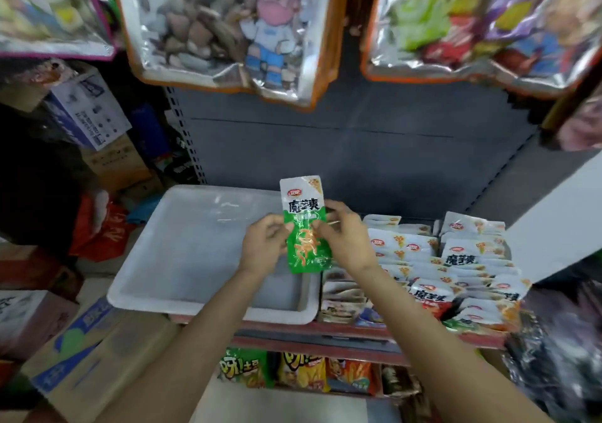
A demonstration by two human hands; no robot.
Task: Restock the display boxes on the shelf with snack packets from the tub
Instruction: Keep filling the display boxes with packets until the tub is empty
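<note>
A green-and-white snack packet [305,227] is held upright above the right end of the white tub [182,279], pinched on both side edges. The left hand [265,243] is curled on the packet's left edge, thumb and fingers pinching it. The right hand [347,237] is closed on the right edge, its fingertips [321,227] laid over the clear green front. The packet's white top is seen above both hands, its green bottom below them.

The tub is set on the shelf [325,328], left of centre; a trace of clear wrap is seen on its floor. Just right of the tub, touching its side, the display boxes [342,295] are seen packed with white-topped packets [456,260], stacked in rows and partly overlapping; some red and green packet bottoms are seen at the front. Box walls are mostly hidden by the packets.

Below the shelf, chip bags [303,370] are lined up. Large foil bags [224,25] are hung above. Cardboard boxes [81,351] are stacked at left.
</note>
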